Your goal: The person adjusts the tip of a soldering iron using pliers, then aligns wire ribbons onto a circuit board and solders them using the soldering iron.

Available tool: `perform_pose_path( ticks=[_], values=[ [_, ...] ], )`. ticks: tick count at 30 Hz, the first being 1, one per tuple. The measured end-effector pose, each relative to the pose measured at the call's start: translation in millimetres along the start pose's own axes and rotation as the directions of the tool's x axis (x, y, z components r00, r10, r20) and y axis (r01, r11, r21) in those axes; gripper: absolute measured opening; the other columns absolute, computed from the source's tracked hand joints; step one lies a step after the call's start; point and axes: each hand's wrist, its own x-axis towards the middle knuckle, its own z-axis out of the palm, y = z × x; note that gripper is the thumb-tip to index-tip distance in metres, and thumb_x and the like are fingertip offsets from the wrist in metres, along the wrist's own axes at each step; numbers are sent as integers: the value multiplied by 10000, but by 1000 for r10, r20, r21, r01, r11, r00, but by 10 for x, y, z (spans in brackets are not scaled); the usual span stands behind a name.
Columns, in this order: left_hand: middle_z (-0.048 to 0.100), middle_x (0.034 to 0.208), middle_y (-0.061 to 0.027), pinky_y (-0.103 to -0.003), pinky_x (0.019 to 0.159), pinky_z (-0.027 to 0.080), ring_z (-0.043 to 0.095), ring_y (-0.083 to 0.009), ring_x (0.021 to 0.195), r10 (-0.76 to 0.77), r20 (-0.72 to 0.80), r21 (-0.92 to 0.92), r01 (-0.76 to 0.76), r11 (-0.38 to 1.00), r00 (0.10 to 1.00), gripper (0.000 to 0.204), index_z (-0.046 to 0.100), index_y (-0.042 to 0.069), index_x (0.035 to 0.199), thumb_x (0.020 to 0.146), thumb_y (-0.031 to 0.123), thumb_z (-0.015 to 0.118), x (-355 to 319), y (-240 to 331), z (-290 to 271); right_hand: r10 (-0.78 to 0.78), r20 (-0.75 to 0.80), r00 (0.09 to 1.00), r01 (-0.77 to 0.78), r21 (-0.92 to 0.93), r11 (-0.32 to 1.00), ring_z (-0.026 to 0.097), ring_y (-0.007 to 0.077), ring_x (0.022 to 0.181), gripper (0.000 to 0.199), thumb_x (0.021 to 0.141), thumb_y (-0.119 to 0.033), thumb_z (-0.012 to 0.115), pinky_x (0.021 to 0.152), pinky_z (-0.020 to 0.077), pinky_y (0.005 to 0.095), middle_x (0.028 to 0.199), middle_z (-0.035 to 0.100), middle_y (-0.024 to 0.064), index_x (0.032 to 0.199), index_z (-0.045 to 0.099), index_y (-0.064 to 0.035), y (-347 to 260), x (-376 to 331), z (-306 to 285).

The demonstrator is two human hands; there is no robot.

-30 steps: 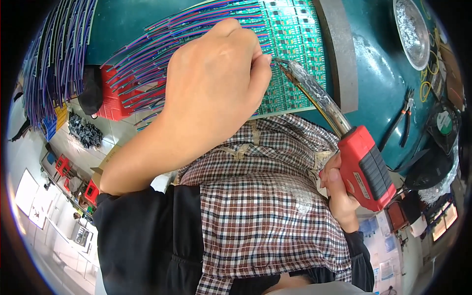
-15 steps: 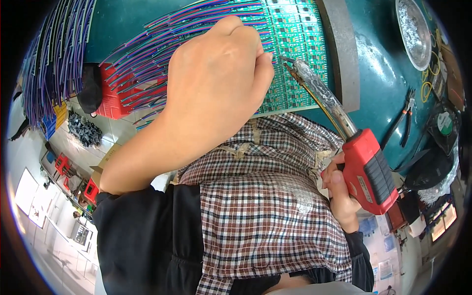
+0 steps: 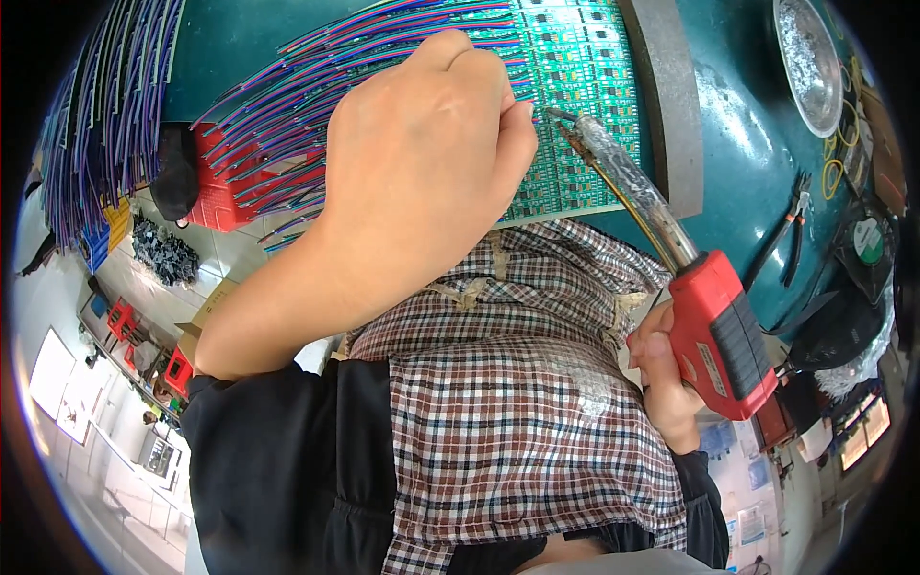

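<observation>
Over the green circuit board panel (image 3: 565,182) my left hand (image 3: 422,153) is closed in a pinch, its thumb bent toward the rows of small boards. What lies between its fingertips is hidden. Bundles of thin multicoloured wires (image 3: 287,115) run out from under that hand to the left. My right hand (image 3: 666,374) is wrapped round the grip of a red and black soldering gun (image 3: 719,326). The gun's metal barrel slants up and left, with a thin solder feed tube along it. Its tip sits over the panel, just right of my left thumb.
A grey metal bar (image 3: 669,115) borders the panel's right side on the green table (image 3: 733,144). Farther right are a metal bowl (image 3: 808,67), cutting pliers (image 3: 791,225) and yellow rubber bands (image 3: 832,179). More wired strips (image 3: 110,105) hang at far left, near a red stool (image 3: 225,182).
My left thumb and the soldering gun have shifted very slightly to the right. Both hands keep their grip.
</observation>
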Motion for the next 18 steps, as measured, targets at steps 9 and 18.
perform_pose_path(
  ticks=[9, 18],
  values=[
    [604, 763, -73, -365, 587, 489, 649, -233, 670, 11, -14, 13, -11, 1000, 1000, 210, 614, 48, 767, 877, 141, 766, -9, -1, 12, 57, -9, 998, -56, 78, 995, 481, 117, 570, 126, 964, -105, 616, 544, 447, 261, 716, 521, 57, 1000, 540, -11, 53, -63, 9],
    [611, 771, -73, -367, 580, 497, 644, -239, 661, 36, -45, 21, -35, 999, 998, 205, 609, 47, 790, 877, 136, 773, -30, 4, 34, 71, 16, 997, -73, 213, 974, 509, 116, 629, 148, 979, -102, 620, 540, 452, 263, 786, 536, 75, 1046, 502, -42, 32, -27, 43]
  ],
)
